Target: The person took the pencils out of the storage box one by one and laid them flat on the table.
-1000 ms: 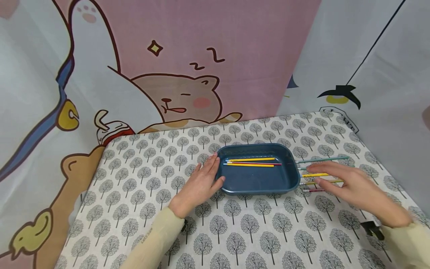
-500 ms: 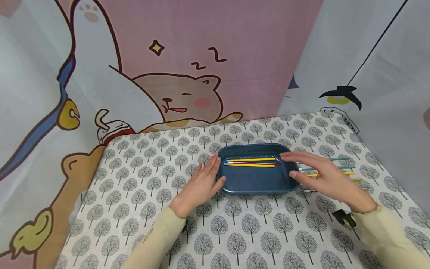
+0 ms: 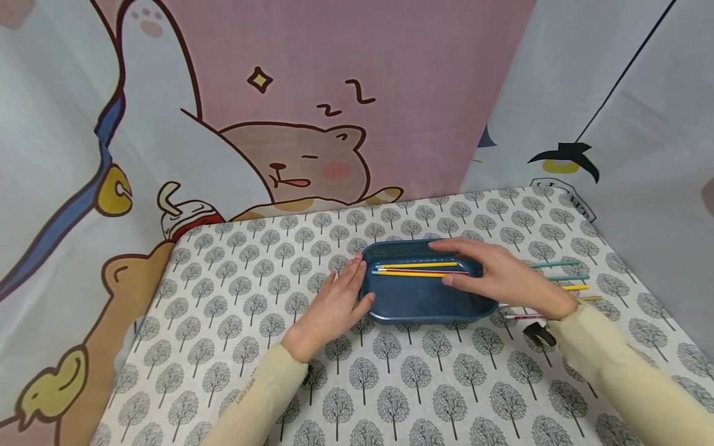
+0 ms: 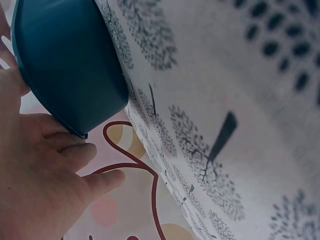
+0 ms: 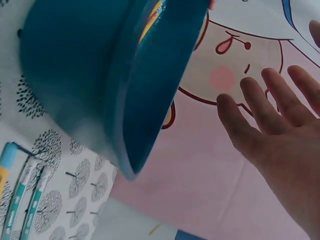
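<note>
A dark blue rectangular container (image 3: 415, 298) stands on the table, with two yellow pencils and a red pencil (image 3: 415, 265) lying along its far side. My left hand (image 3: 330, 305) rests against its left end, with relaxed fingers touching the rim, as the left wrist view also shows. Over the container's right half is my right hand (image 3: 504, 279), fingers extended and thumb apart. The right wrist view shows nothing in that hand. Beyond the container's right end lie several loose pencils: green pencils (image 3: 569, 278), yellow pencils (image 3: 592, 298) and a red pencil (image 3: 520, 316), partly covered by my right hand and wrist.
A white tablecloth (image 3: 390, 402) printed with grey trees covers the table. Behind it hangs a pink and white curtain (image 3: 424, 93) with cartoon animals, meeting the table's far edge. More pale curtain (image 3: 652, 155) closes off the right side.
My right hand has moved left, from above the loose pencils to over the container, exposing more of those pencils. My left hand and the container have stayed in place.
</note>
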`<action>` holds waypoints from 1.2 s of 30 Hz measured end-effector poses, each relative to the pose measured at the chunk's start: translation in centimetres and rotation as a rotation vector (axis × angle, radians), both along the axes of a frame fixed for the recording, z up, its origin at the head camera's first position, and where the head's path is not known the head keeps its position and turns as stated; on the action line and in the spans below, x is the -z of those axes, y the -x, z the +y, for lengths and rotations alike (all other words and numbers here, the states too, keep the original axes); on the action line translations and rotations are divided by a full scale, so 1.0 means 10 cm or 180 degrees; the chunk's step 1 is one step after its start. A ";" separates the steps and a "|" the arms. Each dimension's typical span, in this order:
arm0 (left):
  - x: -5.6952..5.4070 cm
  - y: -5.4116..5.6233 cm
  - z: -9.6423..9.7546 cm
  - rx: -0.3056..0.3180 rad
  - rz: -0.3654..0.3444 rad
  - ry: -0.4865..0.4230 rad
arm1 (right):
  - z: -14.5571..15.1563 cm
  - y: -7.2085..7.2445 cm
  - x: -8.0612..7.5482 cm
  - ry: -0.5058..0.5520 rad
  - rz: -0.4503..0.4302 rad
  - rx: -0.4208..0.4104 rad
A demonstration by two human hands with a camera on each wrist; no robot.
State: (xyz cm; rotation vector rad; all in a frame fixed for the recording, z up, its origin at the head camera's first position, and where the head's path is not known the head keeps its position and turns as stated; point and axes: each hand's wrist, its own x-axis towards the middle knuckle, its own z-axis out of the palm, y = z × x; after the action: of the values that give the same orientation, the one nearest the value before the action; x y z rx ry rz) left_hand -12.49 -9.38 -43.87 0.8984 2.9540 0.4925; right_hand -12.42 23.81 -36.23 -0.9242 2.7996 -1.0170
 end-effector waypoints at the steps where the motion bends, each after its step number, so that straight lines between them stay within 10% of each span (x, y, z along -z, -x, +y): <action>1: 0.00 0.00 0.00 -0.0001 -0.0002 0.0007 | -0.03 0.03 0.00 -0.0005 -0.0034 -0.0024; 18: 0.01 0.03 0.00 0.0014 -0.0024 -0.0061 | -0.39 0.56 0.12 -0.0035 -0.0573 -0.0181; 36: 0.00 0.01 -0.01 0.0032 -0.0007 -0.0047 | -0.66 0.76 0.27 -0.0353 -0.0476 -0.0465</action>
State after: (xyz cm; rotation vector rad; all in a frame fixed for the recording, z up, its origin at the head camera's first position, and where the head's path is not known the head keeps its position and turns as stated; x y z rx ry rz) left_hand -12.59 -9.44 -43.90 0.9132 2.9463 0.5152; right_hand -20.06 17.26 -38.90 -0.9789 2.5940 -0.8642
